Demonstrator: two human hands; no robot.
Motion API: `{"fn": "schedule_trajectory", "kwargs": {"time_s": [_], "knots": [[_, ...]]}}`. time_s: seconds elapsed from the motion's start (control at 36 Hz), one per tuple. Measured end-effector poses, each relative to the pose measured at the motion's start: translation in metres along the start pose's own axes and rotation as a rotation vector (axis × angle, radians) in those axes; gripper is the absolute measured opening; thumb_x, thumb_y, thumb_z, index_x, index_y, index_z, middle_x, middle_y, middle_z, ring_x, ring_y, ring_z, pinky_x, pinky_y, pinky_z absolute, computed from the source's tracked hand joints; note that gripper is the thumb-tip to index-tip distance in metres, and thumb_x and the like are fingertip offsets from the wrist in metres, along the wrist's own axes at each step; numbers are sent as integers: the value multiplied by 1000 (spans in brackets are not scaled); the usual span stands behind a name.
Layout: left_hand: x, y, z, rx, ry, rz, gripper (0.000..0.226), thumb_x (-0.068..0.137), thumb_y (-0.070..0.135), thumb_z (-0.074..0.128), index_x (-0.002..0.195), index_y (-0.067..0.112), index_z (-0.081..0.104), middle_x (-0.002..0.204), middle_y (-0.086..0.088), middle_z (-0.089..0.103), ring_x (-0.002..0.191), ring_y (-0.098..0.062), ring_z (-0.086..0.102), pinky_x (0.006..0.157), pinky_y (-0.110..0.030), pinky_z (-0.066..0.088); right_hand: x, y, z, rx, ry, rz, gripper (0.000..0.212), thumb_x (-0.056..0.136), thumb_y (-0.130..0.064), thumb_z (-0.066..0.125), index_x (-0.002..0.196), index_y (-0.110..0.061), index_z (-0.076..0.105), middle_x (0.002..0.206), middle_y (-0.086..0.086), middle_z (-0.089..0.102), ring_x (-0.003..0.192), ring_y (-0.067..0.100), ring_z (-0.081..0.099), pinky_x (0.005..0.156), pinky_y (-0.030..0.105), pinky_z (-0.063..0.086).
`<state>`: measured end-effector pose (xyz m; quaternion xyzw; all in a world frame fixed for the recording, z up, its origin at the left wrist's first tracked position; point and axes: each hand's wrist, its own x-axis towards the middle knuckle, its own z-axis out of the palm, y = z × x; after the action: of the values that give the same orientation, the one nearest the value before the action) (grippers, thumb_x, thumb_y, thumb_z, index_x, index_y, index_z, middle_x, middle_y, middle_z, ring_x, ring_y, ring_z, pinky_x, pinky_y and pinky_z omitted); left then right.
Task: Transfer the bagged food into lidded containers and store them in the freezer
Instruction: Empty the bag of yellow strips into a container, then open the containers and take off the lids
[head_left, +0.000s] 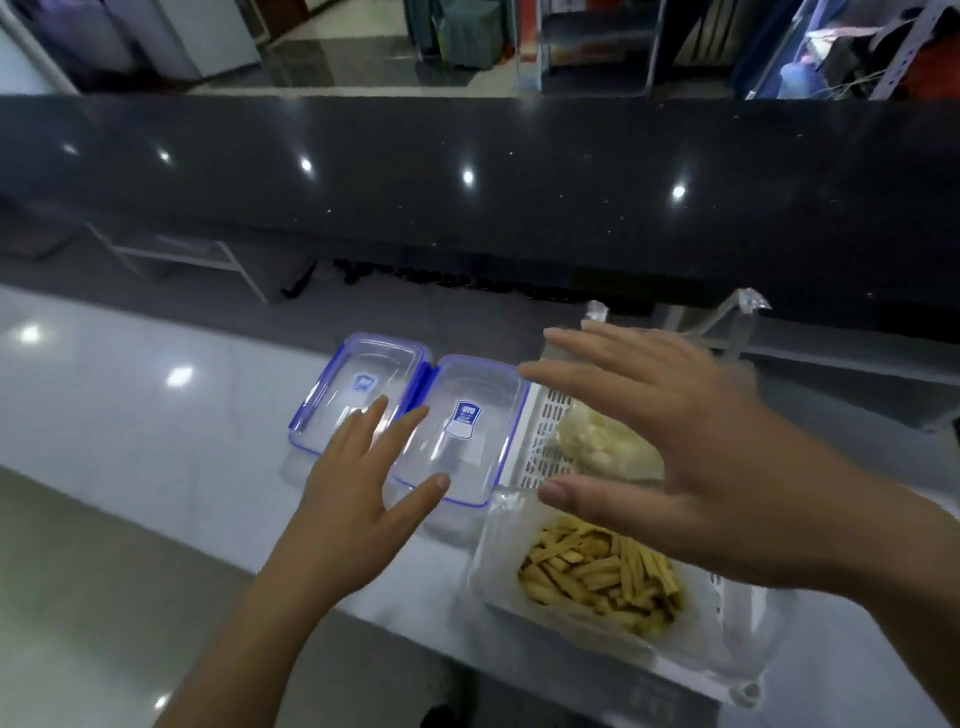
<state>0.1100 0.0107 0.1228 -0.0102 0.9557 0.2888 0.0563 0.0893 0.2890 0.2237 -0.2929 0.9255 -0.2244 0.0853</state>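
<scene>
Head view looks down on a white basket (540, 431) that sits on a pale, glossy counter (130, 415); every place below is given from that basket. Inside it, at the near end, lies a clear bag of fries (597, 577), the yellow-brown sticks heaped in the bag's middle and the loose plastic crumpled around them. Farther back in the basket lies a second clear bag (608, 441) holding pale, lumpy food; what that food is cannot be told.

Touching the basket's left side stands a clear container (462, 426) with a blue-edged lid and a blue label on top; its lid is on. Just left of that one stands a second container (358, 384) of the same make, also lidded, with blue clips along its sides. Both look empty through the plastic.

Right hand (670, 447) hovers above the basket with fingers spread wide and the palm down, gripping nothing. It covers part of the pale bag, and its thumb hangs over the far edge of the fries bag. Left hand (363, 488) is to the left of the basket, also spread flat and empty. Its fingertips lie over the gap between the two containers, and its thumb reaches the near corner of the nearer container. Whether it presses on the lids or only hovers over them cannot be told.

Beyond the basket runs a dark, polished ledge (467, 208).
</scene>
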Motion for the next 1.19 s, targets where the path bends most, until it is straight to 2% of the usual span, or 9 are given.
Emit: {"fn": "schedule_trajectory", "kwargs": {"time_s": [0.08, 0.19, 0.36, 0.47, 0.64, 0.72, 0.94, 1.03, 1.19], "knots": [[-18, -17, -8, 9, 37, -53, 79, 80, 71, 44, 152, 43, 31, 165, 10, 19, 152, -10, 14, 117, -32, 19, 13, -12, 3, -23, -39, -43, 80, 73, -93, 23, 147, -64, 11, 160, -37, 4, 146, -12, -8, 109, 14, -5], [-42, -44, -21, -22, 86, -92, 79, 80, 69, 44, 152, 39, 34, 164, 8, 23, 151, -14, 20, 122, -41, 26, 28, -41, 11, -92, -63, -80, 81, 71, -95, 19, 146, -65, 13, 159, -37, 6, 146, -12, -5, 114, 19, -3], [-74, -110, -42, -79, 80, -122, 69, 90, 62, 54, 152, 49, 27, 167, 13, 10, 154, -9, 5, 124, -41, 18, 42, -109, 37, -189, -62, -135, 79, 72, -97, 20, 144, -65, 17, 159, -37, 8, 145, -15, -6, 118, 22, 0], [-91, -159, -60, -104, 57, -106, 68, 92, 62, 54, 152, 51, 24, 167, 14, 8, 154, -9, 3, 124, -40, 18, 58, -158, 70, -163, -31, -122, 77, 76, -94, 26, 145, -59, 31, 159, -32, 23, 148, -8, 8, 119, 27, 10], [-103, -228, -85, -75, -20, -75, 73, 92, 62, 55, 154, 49, 21, 168, 12, 3, 155, -13, -4, 125, -43, 12, 94, -195, 158, -98, -33, 131, 82, 76, -86, 29, 147, -46, 39, 163, -16, 25, 151, 6, 16, 123, 41, 15], [-104, -250, -94, -85, -58, -36, 73, 91, 62, 57, 154, 49, 22, 168, 13, 4, 154, -13, -3, 124, -42, 13, 96, -206, 197, -30, -59, 271, 74, 82, -76, 44, 148, -44, 37, 163, -15, 26, 151, 6, 16, 123, 38, 15], [-60, -274, -100, -89, -157, 56, 74, 92, 62, 55, 154, 49, 19, 168, 12, 2, 154, -12, -2, 123, -41, 13, 88, -219, 243, 221, 134, 485, 66, 74, -70, 52, 137, -51, 46, 146, -29, 31, 137, -8, 23, 115, 23, 19], [-31, -274, -96, -82, -206, 70, 74, 93, 62, 55, 155, 48, 16, 168, 10, 2, 154, -14, 1, 123, -41, 14, 101, -206, 252, 240, 145, 558, 57, 83, -61, 60, 137, -53, 43, 150, -27, 27, 145, -1, 19, 119, 31, 18], [20, -270, -97, -166, -260, 38, 74, 92, 56, 60, 154, 48, 20, 167, 11, 13, 153, -7, 8, 121, -37, 18, 155, -169, 256, 193, 131, 663, 65, 92, -56, 58, 152, -41, 35, 165, -10, 21, 154, 13, 9, 124, 44, 12]]}}
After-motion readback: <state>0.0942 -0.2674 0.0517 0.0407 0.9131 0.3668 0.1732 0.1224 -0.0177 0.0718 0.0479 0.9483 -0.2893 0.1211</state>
